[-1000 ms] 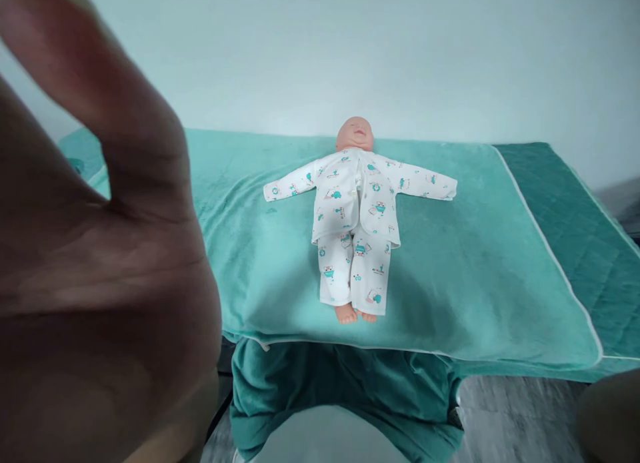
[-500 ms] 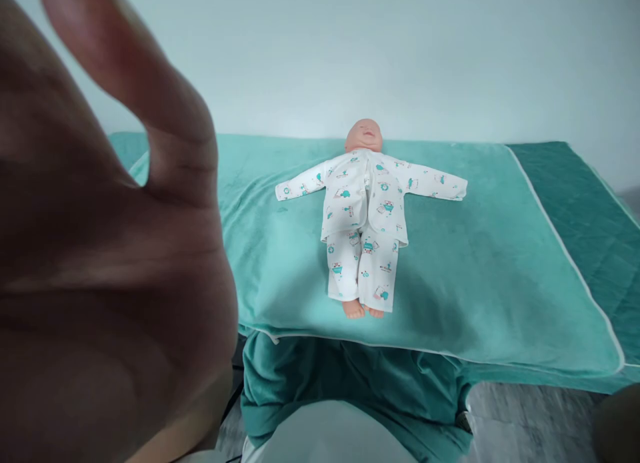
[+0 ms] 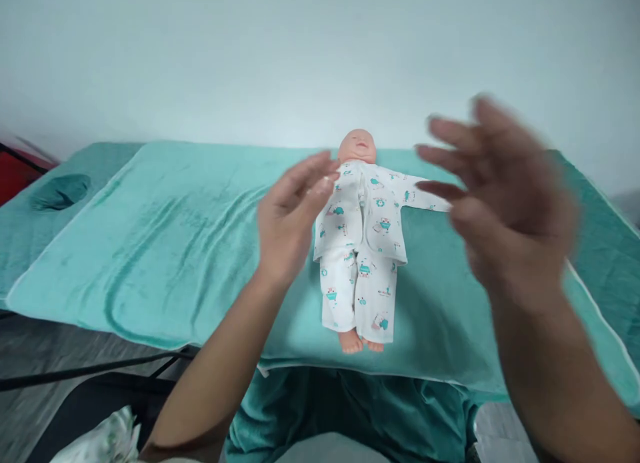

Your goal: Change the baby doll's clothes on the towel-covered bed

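Observation:
A baby doll point(image 3: 357, 145) lies on its back, feet toward me, on a light green blanket point(image 3: 150, 249). It wears a white printed jacket point(image 3: 383, 216) with the front edges parted a little at the middle, and matching trousers point(image 3: 375, 299); its feet are bare. My left hand point(image 3: 295, 213) is in front of the doll's sleeve on the left and hides it, fingers slightly bent and thumb apart, holding nothing. My right hand point(image 3: 510, 196), blurred by motion, is raised over the other sleeve's end with fingers spread and nothing in them. Neither hand visibly grips the clothes.
The blanket covers a padded table point(image 3: 105, 157) with a hole point(image 3: 61, 191) at its left end, against a pale wall point(image 3: 225, 63). A dark chair point(image 3: 95, 396) with patterned cloth point(image 3: 103, 439) stands at lower left. Something red point(image 3: 17, 173) shows at the far left.
The large hand close to the camera at left has gone from there. Both my hands now reach forward at either side of the doll. The view has shifted left; the doll lies as before.

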The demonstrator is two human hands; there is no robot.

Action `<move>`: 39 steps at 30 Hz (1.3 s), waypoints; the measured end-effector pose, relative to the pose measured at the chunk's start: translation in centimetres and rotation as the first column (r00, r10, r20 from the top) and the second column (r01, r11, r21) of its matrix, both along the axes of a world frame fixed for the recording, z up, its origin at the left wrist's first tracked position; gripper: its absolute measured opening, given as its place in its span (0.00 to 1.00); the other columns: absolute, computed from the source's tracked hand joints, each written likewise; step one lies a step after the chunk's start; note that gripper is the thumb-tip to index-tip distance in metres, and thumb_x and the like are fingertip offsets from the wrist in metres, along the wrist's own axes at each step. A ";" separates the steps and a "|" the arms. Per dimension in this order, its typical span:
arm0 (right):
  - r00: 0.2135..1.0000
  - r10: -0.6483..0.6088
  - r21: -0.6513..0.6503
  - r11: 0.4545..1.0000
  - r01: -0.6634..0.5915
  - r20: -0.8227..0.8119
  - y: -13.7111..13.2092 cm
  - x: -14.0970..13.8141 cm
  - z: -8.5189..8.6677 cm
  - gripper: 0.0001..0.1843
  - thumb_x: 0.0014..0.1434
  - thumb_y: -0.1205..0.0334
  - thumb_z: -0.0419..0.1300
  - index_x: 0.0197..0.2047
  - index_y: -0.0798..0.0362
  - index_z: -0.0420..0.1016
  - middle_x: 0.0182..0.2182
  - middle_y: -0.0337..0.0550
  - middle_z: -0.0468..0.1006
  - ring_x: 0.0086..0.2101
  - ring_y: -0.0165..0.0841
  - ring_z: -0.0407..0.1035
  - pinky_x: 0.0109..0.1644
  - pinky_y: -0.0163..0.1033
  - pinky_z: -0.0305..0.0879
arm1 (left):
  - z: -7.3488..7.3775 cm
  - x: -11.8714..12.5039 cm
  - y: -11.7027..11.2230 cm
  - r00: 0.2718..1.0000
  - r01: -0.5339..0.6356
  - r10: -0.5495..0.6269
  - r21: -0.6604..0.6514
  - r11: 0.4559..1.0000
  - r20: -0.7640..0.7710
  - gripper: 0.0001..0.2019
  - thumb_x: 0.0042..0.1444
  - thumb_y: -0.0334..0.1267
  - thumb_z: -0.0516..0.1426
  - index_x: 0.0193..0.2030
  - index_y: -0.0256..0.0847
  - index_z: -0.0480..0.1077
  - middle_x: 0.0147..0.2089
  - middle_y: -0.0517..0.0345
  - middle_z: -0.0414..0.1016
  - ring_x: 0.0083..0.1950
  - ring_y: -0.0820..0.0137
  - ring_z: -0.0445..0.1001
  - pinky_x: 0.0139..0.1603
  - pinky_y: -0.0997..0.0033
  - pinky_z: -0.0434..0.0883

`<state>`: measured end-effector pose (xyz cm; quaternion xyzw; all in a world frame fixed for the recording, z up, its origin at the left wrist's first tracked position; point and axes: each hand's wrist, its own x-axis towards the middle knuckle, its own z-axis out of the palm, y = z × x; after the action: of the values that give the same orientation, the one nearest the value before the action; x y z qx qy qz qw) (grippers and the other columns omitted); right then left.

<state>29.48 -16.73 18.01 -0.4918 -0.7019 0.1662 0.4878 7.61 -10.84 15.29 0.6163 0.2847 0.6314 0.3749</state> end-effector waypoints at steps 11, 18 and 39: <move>0.933 -0.355 -0.157 0.927 0.342 -0.065 15.7 -1.8 -10.4 0.07 0.62 0.63 0.57 0.39 0.53 0.76 0.37 0.43 0.76 0.34 0.32 0.68 0.45 0.43 0.67 | -7.2 4.8 13.2 0.822 -0.056 0.074 0.049 0.997 -0.564 0.17 0.64 0.30 0.50 0.53 0.41 0.76 0.58 0.53 0.78 0.61 0.65 0.74 0.66 0.60 0.68; 0.964 -0.186 -0.200 0.969 0.147 -0.192 14.5 -1.6 -10.6 0.12 0.64 0.60 0.57 0.46 0.49 0.81 0.40 0.41 0.73 0.37 0.31 0.69 0.46 0.39 0.65 | -7.6 4.5 12.3 0.762 -0.073 0.101 0.070 0.995 -0.640 0.18 0.68 0.32 0.48 0.55 0.44 0.75 0.61 0.56 0.76 0.64 0.65 0.71 0.69 0.55 0.65; 0.950 -0.237 -0.281 0.944 0.175 -0.204 13.9 -1.2 -9.5 0.12 0.61 0.58 0.59 0.45 0.50 0.78 0.43 0.41 0.74 0.38 0.31 0.68 0.46 0.40 0.66 | -8.7 3.2 10.4 0.873 -0.087 0.100 0.049 0.995 -0.477 0.10 0.67 0.38 0.54 0.50 0.46 0.76 0.58 0.55 0.77 0.62 0.66 0.72 0.68 0.56 0.67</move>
<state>28.30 -2.82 8.51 -0.5992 -0.5558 0.2615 0.5134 10.79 -0.41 6.63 0.7434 0.3895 0.4806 0.2541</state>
